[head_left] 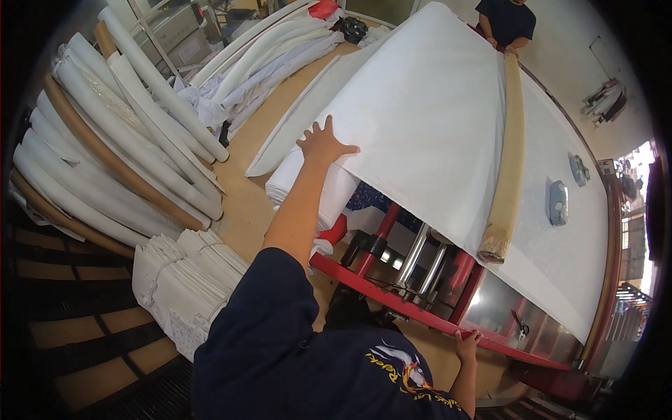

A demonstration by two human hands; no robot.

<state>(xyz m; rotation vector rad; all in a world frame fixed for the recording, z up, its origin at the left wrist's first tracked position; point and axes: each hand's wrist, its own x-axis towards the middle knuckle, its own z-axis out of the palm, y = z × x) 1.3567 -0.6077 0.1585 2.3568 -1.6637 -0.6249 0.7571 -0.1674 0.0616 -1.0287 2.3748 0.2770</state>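
My left hand (325, 144), fingers spread, reaches to the near left edge of a wide white sheet (420, 126) that drapes over a red-framed roller machine (399, 290), above a thick white roll (308, 192). At the lower right my right hand (465, 341) is closed on the red front rail (413, 306) of the machine. A long yellowish padded pole (506, 175) lies along the sheet. Metal rollers (416, 253) show beneath. On the right, two grey weights (558, 203) rest on a white surface.
Long rolls (112, 126) lie piled at the left, with more rolls (259, 56) behind. Folded white bundles (175, 283) sit at lower left beside dark racks (70, 329). A co-worker (505, 24) in a dark shirt grips the pole's far end. Scissors (519, 325) hang on the machine.
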